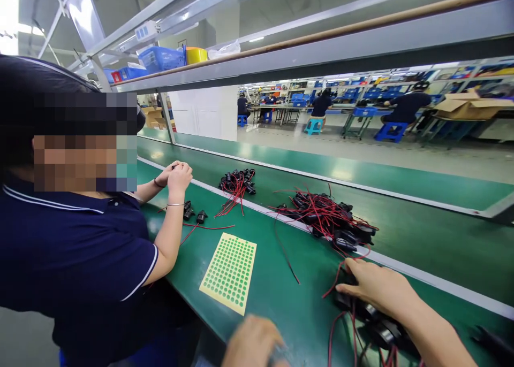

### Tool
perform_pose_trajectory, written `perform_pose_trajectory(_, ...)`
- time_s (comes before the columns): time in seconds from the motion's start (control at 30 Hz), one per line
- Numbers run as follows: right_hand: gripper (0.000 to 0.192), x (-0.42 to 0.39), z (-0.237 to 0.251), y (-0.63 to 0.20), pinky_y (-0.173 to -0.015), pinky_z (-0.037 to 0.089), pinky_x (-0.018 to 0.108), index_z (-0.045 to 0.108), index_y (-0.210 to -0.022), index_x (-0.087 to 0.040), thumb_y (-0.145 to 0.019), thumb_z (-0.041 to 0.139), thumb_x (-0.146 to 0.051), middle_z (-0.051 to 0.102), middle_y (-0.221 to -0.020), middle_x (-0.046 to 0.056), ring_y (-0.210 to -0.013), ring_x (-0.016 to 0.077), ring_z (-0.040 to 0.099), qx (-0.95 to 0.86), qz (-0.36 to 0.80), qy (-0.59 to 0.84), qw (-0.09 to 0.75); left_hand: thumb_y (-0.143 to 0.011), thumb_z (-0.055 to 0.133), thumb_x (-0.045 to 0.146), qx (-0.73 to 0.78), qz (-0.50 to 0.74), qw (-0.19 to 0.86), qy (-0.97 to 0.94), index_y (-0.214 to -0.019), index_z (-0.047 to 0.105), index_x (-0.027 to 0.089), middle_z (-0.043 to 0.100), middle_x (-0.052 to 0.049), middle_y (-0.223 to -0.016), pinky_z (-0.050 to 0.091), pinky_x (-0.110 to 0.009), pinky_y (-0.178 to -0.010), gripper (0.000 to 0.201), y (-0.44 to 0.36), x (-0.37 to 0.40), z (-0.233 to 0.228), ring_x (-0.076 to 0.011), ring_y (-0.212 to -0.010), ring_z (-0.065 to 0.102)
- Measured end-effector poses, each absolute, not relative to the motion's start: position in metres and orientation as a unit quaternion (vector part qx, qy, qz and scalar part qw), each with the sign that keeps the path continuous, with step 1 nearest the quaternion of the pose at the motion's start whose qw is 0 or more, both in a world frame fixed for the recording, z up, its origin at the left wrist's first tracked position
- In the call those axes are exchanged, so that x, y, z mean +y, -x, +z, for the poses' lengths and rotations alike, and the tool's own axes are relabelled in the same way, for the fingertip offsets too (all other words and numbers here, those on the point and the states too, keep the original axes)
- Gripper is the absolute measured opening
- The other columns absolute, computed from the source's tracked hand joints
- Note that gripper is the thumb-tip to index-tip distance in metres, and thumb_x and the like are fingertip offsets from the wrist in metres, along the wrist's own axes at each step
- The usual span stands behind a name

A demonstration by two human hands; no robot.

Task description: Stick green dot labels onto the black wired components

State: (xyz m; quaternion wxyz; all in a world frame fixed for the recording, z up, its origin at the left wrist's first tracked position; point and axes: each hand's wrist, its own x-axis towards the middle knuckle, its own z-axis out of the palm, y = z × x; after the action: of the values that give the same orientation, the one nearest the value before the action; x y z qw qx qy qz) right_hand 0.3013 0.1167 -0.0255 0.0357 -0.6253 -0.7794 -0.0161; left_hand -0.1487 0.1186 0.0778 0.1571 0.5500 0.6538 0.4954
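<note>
Your right hand (pixel 373 287) lies palm down on the green worktop (pixel 289 303), fingers (pixel 346 288) stretched flat and loosely spread over a cluster of black parts (pixel 381 329) with red and black leads. The fingertips touch the nearest black part; nothing is pinched or lifted. The red wires (pixel 333 335) run out from under the hand toward the near edge.

Your left hand (pixel 251 343) sits low at the near edge of the worktop, blurred. You cannot tell how far its fingers are closed or whether they have hold of anything.

Just beyond your right hand, a larger heap of black parts with red wires (pixel 325 217) straddles the pale strip (pixel 421 278) that divides the worktop from the conveyor belt (pixel 401 180). A smaller heap (pixel 236 182) sits farther left along the same strip.

A yellow sheet of green dot stickers (pixel 229 272) lies flat on the worktop, between your left hand and the co-worker.

The co-worker (pixel 80 249), in a dark blue polo shirt, sits on your left, both hands (pixel 176 174) raised together above the worktop, holding something small. Two loose black parts (pixel 193 213) rest by that forearm.

Blue baskets (pixel 160 58) stand on the overhead shelf. Other seated people (pixel 405 107) work at far benches.
</note>
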Motion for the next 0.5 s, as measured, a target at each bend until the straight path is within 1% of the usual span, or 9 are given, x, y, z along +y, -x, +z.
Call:
perform_pose_trajectory(0.03, 0.021, 0.119, -0.024, -0.297, -0.058, 0.055, 0.039, 0.063, -0.072, -0.024, -0.076, 0.083, -0.029, 0.080, -0.076, 0.013, -0.073, 0.0407, 0.081, -0.791, -0.020, 0.610, 0.037, -0.105, 0.059, 0.045, 0.670, 0.484, 0.153, -0.542, -0.125, 0.071, 0.029, 0.071, -0.010, -0.133, 0.064, -0.044, -0.093, 0.027, 0.133, 0.091, 0.053, -0.0247, -0.112, 0.070)
perform_pose_trajectory(0.07, 0.018, 0.122, -0.022, -0.289, -0.062, 0.058, 0.042, 0.064, -0.074, -0.023, -0.080, 0.081, -0.028, 0.080, -0.079, 0.015, -0.076, 0.0415, 0.081, -0.807, -0.017, 0.589, 0.037, -0.102, 0.067, 0.044, 0.684, 0.470, 0.150, -0.537, -0.123, 0.070, 0.023, 0.071, -0.010, -0.130, 0.063, -0.045, -0.093, 0.030, 0.119, 0.065, 0.027, -0.0243, -0.109, 0.071)
perform_pose_trajectory(0.13, 0.009, 0.124, -0.021, -0.261, -0.071, 0.062, 0.046, 0.068, -0.083, -0.022, -0.088, 0.075, -0.025, 0.081, -0.087, 0.016, -0.084, 0.0398, 0.081, -0.846, -0.001, 0.532, 0.044, -0.096, 0.069, 0.051, 0.716, 0.448, 0.143, -0.516, -0.111, 0.071, 0.017, 0.073, -0.010, -0.115, 0.056, -0.057, -0.100, 0.037, 0.101, 0.021, -0.024, -0.0299, -0.109, 0.070)
perform_pose_trajectory(0.17, 0.004, 0.124, -0.023, -0.242, -0.076, 0.064, 0.047, 0.070, -0.090, -0.021, -0.091, 0.072, -0.024, 0.081, -0.093, 0.016, -0.089, 0.0378, 0.081, -0.866, 0.010, 0.498, 0.051, -0.087, 0.073, 0.061, 0.721, 0.443, 0.142, -0.514, -0.098, 0.072, 0.016, 0.074, -0.014, -0.106, 0.054, -0.065, -0.098, 0.046, 0.098, 0.007, -0.044, -0.0372, -0.105, 0.069)
perform_pose_trajectory(0.23, 0.014, 0.117, -0.031, -0.198, -0.088, 0.064, 0.046, 0.073, -0.108, -0.019, -0.096, 0.069, -0.022, 0.081, -0.110, 0.016, -0.102, 0.0335, 0.079, -0.902, 0.038, 0.425, 0.070, -0.085, 0.065, 0.069, 0.723, 0.447, 0.148, -0.506, -0.096, 0.070, 0.019, 0.073, -0.016, -0.104, 0.051, -0.067, -0.099, 0.051, 0.104, -0.009, -0.072, -0.0418, -0.107, 0.067)
perform_pose_trajectory(0.3, 0.036, 0.101, -0.044, -0.151, -0.105, 0.059, 0.045, 0.067, -0.133, -0.017, -0.099, 0.070, -0.026, 0.074, -0.137, 0.019, -0.125, 0.0315, 0.072, -0.928, 0.067, 0.355, 0.089, -0.088, 0.056, 0.073, 0.721, 0.463, 0.165, -0.489, -0.095, 0.067, 0.023, 0.071, -0.012, -0.100, 0.054, -0.057, -0.093, 0.051, 0.117, -0.015, -0.086, -0.0371, -0.100, 0.067)
perform_pose_trajectory(0.37, 0.063, 0.080, -0.062, -0.114, -0.117, 0.052, 0.048, 0.058, -0.149, -0.013, -0.096, 0.077, -0.042, 0.061, -0.156, 0.024, -0.143, 0.0352, 0.060, -0.946, 0.096, 0.296, 0.097, -0.089, 0.053, 0.078, 0.723, 0.482, 0.191, -0.456, -0.087, 0.062, 0.026, 0.067, -0.006, -0.087, 0.055, -0.045, -0.080, 0.053, 0.130, -0.020, -0.092, -0.0293, -0.084, 0.066)
perform_pose_trajectory(0.43, 0.081, 0.058, -0.079, -0.092, -0.119, 0.050, 0.048, 0.056, -0.154, -0.011, -0.091, 0.080, -0.056, 0.060, -0.157, 0.025, -0.144, 0.0373, 0.059, -0.956, 0.126, 0.246, 0.096, -0.084, 0.056, 0.086, 0.728, 0.500, 0.232, -0.408, -0.078, 0.058, 0.026, 0.061, -0.001, -0.072, 0.052, -0.039, -0.069, 0.060, 0.137, -0.031, -0.100, -0.0237, -0.068, 0.061)
perform_pose_trajectory(0.5, 0.083, 0.039, -0.092, -0.085, -0.117, 0.051, 0.049, 0.060, -0.152, -0.013, -0.087, 0.082, -0.060, 0.066, -0.151, 0.023, -0.138, 0.0381, 0.063, -0.961, 0.149, 0.213, 0.098, -0.076, 0.060, 0.092, 0.724, 0.515, 0.293, -0.353, -0.074, 0.059, 0.025, 0.061, 0.001, -0.064, 0.052, -0.036, -0.064, 0.068, 0.137, -0.046, -0.110, -0.0218, -0.063, 0.062)
